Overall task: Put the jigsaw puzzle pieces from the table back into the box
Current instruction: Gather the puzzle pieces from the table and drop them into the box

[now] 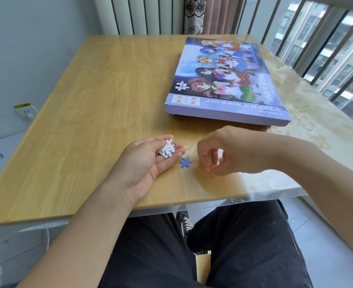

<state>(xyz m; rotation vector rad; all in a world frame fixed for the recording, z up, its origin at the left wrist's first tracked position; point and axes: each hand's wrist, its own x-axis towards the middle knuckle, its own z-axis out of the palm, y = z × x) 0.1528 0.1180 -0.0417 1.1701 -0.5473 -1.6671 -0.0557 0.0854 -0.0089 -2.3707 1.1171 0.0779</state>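
My left hand (150, 161) lies palm up on the wooden table (88, 121) and cradles a small stack of puzzle pieces (167, 149), white backs up, on its curled fingers. A single blue puzzle piece (185, 162) lies flat on the table just right of those fingertips. My right hand (223, 154) hovers palm down to the right of the blue piece and pinches an orange puzzle piece (210, 169) at its fingertips. The purple jigsaw puzzle box (229, 80) lies closed and flat at the back right, well beyond both hands.
A window with bars (327, 48) runs along the right side, beside a glossy marbled sill surface (316, 125). A wall socket (25, 112) sits at the left below table height. My legs in dark trousers (244, 246) are under the near table edge.
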